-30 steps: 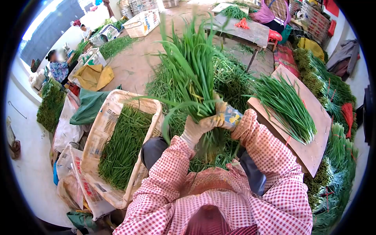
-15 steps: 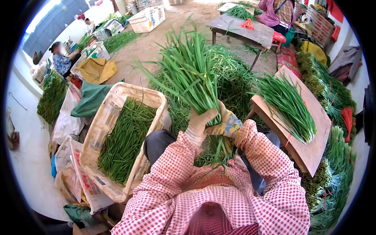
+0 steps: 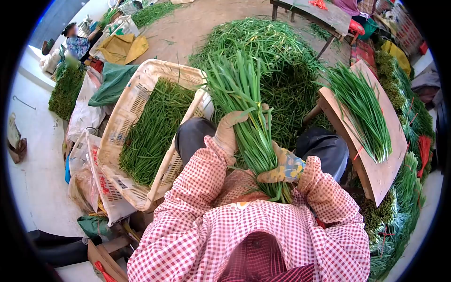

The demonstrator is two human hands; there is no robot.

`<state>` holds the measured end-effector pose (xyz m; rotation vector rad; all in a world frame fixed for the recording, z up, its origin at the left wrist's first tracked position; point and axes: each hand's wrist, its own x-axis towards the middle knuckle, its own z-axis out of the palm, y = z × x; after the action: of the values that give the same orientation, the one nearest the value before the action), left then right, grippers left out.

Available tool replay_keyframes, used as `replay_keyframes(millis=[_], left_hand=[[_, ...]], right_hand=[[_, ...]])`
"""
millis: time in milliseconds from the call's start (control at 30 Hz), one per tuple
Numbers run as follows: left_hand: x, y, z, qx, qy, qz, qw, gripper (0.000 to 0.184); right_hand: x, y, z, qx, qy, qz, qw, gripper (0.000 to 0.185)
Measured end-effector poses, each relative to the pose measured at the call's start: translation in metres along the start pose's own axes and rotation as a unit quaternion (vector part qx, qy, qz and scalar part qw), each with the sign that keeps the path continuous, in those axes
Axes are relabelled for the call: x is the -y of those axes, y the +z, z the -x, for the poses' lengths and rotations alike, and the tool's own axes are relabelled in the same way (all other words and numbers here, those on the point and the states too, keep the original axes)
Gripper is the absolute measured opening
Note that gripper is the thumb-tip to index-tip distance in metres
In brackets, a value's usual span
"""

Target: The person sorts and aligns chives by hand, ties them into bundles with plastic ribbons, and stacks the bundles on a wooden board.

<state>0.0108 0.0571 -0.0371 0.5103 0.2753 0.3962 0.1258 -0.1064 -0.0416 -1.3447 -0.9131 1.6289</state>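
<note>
A thick bunch of garlic chives [image 3: 251, 127] leans across my lap, leaf tips up and away, stem ends close to my body. My left hand [image 3: 230, 134], in a pale glove, is wrapped round its middle from the left. Lower down, my right hand [image 3: 284, 165], in a blue and yellow patterned glove, closes round the bunch near the stem ends. Behind the bunch rises a large heap of loose green leaves [image 3: 263, 44]. To my right, another bunch of chives [image 3: 364, 110] lies on a small wooden table [image 3: 383, 176].
A dirty white plastic crate [image 3: 145, 73] holding cut greens stands at my left. Along the right wall are stacked tied bundles [image 3: 399, 211], with red ties [image 3: 424, 152] on them. Farther off are a dark table [image 3: 324, 16] and a seated person [image 3: 77, 42].
The bunch has come down and nearer my body. My right hand has slid toward its stem ends, while my left hand has moved apart from it, round the middle. The view has shifted.
</note>
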Motion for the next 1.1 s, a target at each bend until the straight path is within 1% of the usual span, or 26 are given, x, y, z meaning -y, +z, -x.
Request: replay_keyframes(millis=[33,67,100,133,167,200,233,267,300,367,400,433,500,533,567,633,667,700,767,800,833,900,933,1033,1067,1100], left_hand=[[-0.002,0.005,0.003,0.002,-0.001,0.0,1.0,0.06],[-0.005,0.01,0.008,-0.02,0.012,-0.019,1.0,0.055],[-0.009,0.017,0.011,-0.042,0.023,-0.04,0.998,0.051],[-0.013,0.023,0.014,-0.012,0.013,-0.031,0.999,0.042],[-0.015,0.023,0.014,-0.011,0.01,-0.034,0.999,0.042],[-0.017,0.023,0.014,-0.024,0.023,-0.066,0.997,0.041],[-0.02,0.025,0.013,-0.037,0.036,-0.097,0.994,0.04],[-0.021,0.03,0.013,-0.04,0.053,-0.128,0.99,0.037],[-0.02,0.033,0.013,-0.039,0.051,-0.127,0.99,0.037],[-0.019,0.037,0.013,-0.061,0.074,-0.153,0.984,0.034],[-0.018,0.043,0.014,-0.088,0.079,-0.171,0.978,0.032],[-0.017,0.043,0.015,-0.085,0.078,-0.175,0.978,0.032],[-0.02,0.041,0.017,-0.084,0.097,-0.195,0.972,0.029],[-0.021,0.044,0.016,-0.078,0.129,-0.216,0.965,0.028],[-0.02,0.042,0.016,-0.079,0.128,-0.217,0.964,0.028],[-0.018,0.038,0.017,-0.093,0.139,-0.211,0.963,0.025],[-0.021,0.036,0.019,-0.098,0.09,-0.173,0.976,0.032],[-0.021,0.038,0.02,-0.097,0.089,-0.175,0.976,0.032],[-0.02,0.042,0.023,-0.075,0.11,-0.145,0.98,0.035],[-0.019,0.04,0.023,-0.068,0.111,-0.148,0.98,0.039],[-0.019,0.04,0.023,-0.067,0.109,-0.148,0.981,0.039],[-0.021,0.038,0.023,-0.017,0.063,-0.172,0.983,0.04],[-0.025,0.031,0.022,-0.015,0.035,-0.188,0.982,0.047],[-0.02,0.027,0.017,-0.036,0.083,-0.201,0.975,0.042],[-0.021,0.026,0.017,-0.036,0.083,-0.202,0.975,0.042],[-0.022,0.025,0.018,-0.055,0.078,-0.21,0.973,0.04]], right_hand=[[-0.012,0.0,-0.006,0.032,0.051,-0.269,0.961,0.086],[-0.02,-0.002,-0.007,0.035,-0.035,-0.148,0.988,0.064],[-0.028,-0.005,-0.01,0.08,-0.052,-0.236,0.967,0.063],[-0.036,-0.008,-0.013,0.129,-0.061,-0.325,0.935,0.063],[-0.043,-0.011,-0.016,0.178,-0.061,-0.406,0.894,0.063],[-0.017,0.001,-0.003,0.058,-0.165,-0.185,0.967,0.078],[-0.002,0.006,0.004,-0.069,-0.255,0.051,0.963,0.094],[0.002,-0.003,-0.001,-0.158,-0.24,0.114,0.951,0.116],[0.013,0.0,0.001,-0.217,-0.237,0.102,0.941,0.107],[0.042,0.01,-0.003,-0.314,-0.291,0.177,0.886,0.096],[0.046,0.011,-0.011,-0.375,-0.362,0.27,0.809,0.075],[0.046,0.015,-0.014,-0.379,-0.365,0.268,0.807,0.075],[0.048,0.02,-0.021,-0.397,-0.323,0.294,0.808,0.057],[0.046,0.021,-0.027,-0.414,-0.378,0.304,0.77,0.043],[0.045,0.021,-0.031,-0.414,-0.378,0.302,0.771,0.043],[0.041,0.023,-0.036,-0.392,-0.36,0.245,0.81,0.036],[0.039,0.026,-0.038,-0.418,-0.376,0.226,0.795,0.027],[0.036,0.028,-0.039,-0.42,-0.377,0.225,0.795,0.027],[0.031,0.03,-0.04,-0.388,-0.316,0.098,0.86,0.018],[0.032,0.034,-0.039,-0.372,-0.275,0.075,0.883,0.02],[0.038,0.043,-0.039,-0.371,-0.312,0.041,0.874,0.024],[0.027,0.038,-0.048,-0.38,-0.386,0.111,0.833,0.025],[0.023,0.037,-0.048,-0.38,-0.387,0.111,0.833,0.025],[0.019,0.035,-0.047,-0.407,-0.403,0.158,0.805,0.021],[0.017,0.034,-0.047,-0.391,-0.392,0.001,0.833,0.019],[0.014,0.033,-0.048,-0.363,-0.371,-0.155,0.84,0.018]])
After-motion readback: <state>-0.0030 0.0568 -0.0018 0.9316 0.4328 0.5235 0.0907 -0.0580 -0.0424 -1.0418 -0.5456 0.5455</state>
